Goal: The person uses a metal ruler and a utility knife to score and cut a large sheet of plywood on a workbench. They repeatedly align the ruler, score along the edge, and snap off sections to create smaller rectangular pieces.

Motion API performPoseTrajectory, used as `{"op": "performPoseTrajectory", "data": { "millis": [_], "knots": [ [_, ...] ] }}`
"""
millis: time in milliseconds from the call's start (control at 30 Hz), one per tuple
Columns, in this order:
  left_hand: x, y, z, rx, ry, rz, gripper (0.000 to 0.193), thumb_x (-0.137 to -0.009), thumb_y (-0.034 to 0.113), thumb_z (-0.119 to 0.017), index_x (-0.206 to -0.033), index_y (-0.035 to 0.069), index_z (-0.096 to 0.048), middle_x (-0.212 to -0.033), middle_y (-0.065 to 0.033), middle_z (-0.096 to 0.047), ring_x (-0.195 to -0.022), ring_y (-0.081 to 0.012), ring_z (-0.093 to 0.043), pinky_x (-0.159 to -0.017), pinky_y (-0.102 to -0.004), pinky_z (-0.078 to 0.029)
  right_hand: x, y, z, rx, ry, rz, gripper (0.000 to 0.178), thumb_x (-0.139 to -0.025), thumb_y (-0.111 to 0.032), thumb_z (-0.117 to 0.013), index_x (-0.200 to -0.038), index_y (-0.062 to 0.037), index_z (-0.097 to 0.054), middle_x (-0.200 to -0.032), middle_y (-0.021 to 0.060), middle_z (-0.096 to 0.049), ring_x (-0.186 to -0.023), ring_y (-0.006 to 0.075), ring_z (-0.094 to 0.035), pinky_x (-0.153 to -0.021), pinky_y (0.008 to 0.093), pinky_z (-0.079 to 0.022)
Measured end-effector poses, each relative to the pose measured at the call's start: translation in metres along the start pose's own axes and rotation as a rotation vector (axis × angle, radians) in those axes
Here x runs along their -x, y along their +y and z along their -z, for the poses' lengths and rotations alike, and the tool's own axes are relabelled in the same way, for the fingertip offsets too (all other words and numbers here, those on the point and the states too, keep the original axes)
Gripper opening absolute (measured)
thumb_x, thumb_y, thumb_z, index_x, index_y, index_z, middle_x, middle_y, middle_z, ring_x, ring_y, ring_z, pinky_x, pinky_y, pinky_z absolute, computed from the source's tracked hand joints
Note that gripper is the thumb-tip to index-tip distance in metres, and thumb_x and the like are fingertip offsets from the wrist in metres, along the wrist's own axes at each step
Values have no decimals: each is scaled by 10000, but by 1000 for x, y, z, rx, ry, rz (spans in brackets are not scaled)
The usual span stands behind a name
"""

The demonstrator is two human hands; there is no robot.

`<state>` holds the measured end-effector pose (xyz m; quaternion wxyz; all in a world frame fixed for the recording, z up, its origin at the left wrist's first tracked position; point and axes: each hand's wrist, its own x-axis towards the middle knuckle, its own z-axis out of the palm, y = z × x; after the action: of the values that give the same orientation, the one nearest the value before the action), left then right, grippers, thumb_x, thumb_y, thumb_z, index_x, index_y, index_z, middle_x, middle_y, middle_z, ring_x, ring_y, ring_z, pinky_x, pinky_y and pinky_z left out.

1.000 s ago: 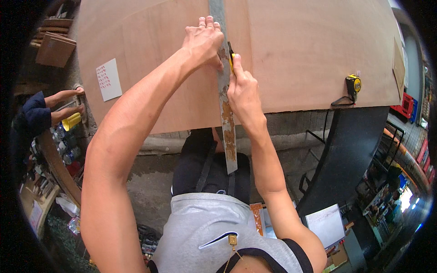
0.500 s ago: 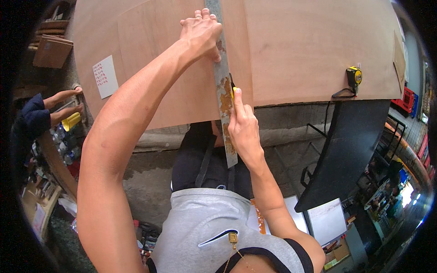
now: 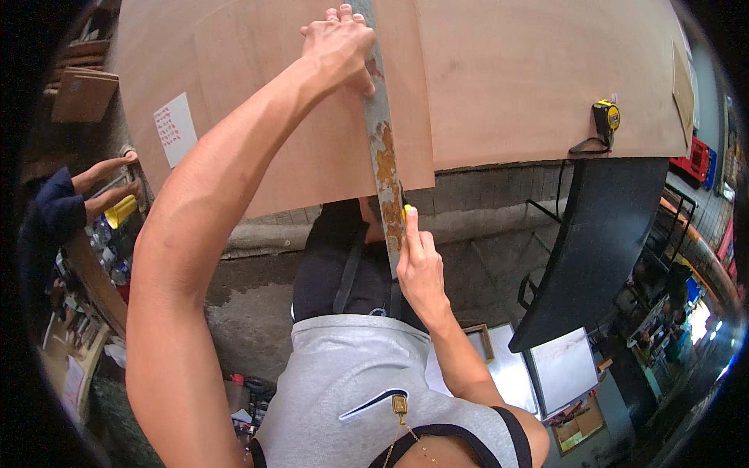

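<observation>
My left hand (image 3: 339,51) presses down with fingers spread on the far part of a long metal straightedge (image 3: 385,160), which is worn and rust-stained. The straightedge lies over a thin plywood sheet (image 3: 312,148), and its near end sticks out past the sheet's edge toward me. My right hand (image 3: 422,269) is closed around a yellow and black utility knife (image 3: 406,210), index finger stretched along its top. The knife runs against the straightedge's right side, at the sheet's near edge. Most of its handle is hidden in my hand.
On the broad wood panel (image 3: 538,86) at right lies a yellow and black tape measure (image 3: 606,117). A white card with red writing (image 3: 175,129) lies at left. A black padded board (image 3: 597,242) leans at right. Another person's hands (image 3: 129,171) show at far left.
My right hand has drawn the knife toward me along the straightedge, from on the sheet to its near edge. My left hand stays pressed on the straightedge. The view has shifted slightly.
</observation>
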<state>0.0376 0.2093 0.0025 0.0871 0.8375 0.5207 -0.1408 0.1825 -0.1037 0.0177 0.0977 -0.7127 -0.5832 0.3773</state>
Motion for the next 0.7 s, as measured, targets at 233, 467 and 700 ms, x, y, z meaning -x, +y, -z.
{"op": "performPoseTrajectory", "data": {
  "millis": [233, 467, 700],
  "knots": [
    [-4, -1, 7, 67, -95, 17, 920, -485, 374, -915, -1230, -50, -580, -1346, -251, -479, -1265, -399, -479, -951, -590, -493, 27, 7, 3, -57, -21, -46, 571, -923, -31, -538, -1465, -56, -361, -866, 197, -533, -692, 359, -608, -620, 452, -519],
    [-7, -4, -4, 90, -100, 23, 1101, -493, 377, -917, -1342, -126, -429, -1456, -345, -321, -1344, -448, -377, -1005, -519, -472, -73, -13, 23, -221, 325, 267, 552, -921, -24, -537, -1452, -42, -384, -827, 208, -554, -694, 358, -588, -651, 434, -499],
    [-5, -5, -2, 109, -115, 1, 1198, -488, 388, -916, -1372, -164, -326, -1436, -387, -302, -1346, -443, -372, -1079, -426, -409, -283, -65, 38, -262, 414, 354, 487, -912, -82, -523, -1380, 26, -440, -893, 294, -639, -825, 439, -645, -700, 485, -500]
  ]
}}
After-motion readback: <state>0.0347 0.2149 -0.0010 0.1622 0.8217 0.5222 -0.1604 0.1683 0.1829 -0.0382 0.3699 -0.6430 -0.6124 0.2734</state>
